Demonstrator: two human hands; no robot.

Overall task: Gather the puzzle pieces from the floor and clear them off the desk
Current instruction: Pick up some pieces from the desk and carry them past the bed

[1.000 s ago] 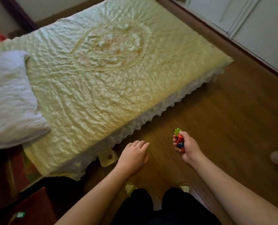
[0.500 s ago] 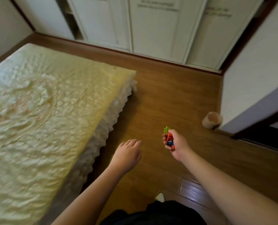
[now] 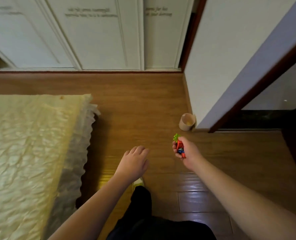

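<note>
Here, puzzle pieces (image 3: 179,147) gripped in right hand (image 3: 187,151)

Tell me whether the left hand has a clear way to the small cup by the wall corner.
Probably yes: the left hand is empty, and only bare floor lies before the cup.

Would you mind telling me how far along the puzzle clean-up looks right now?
Done: the wooden floor in view shows no loose pieces. In hand: the right hand holds a grip on several puzzle pieces; the left hand is empty. Left: no desk is in view, so clearing it cannot be judged.
</note>
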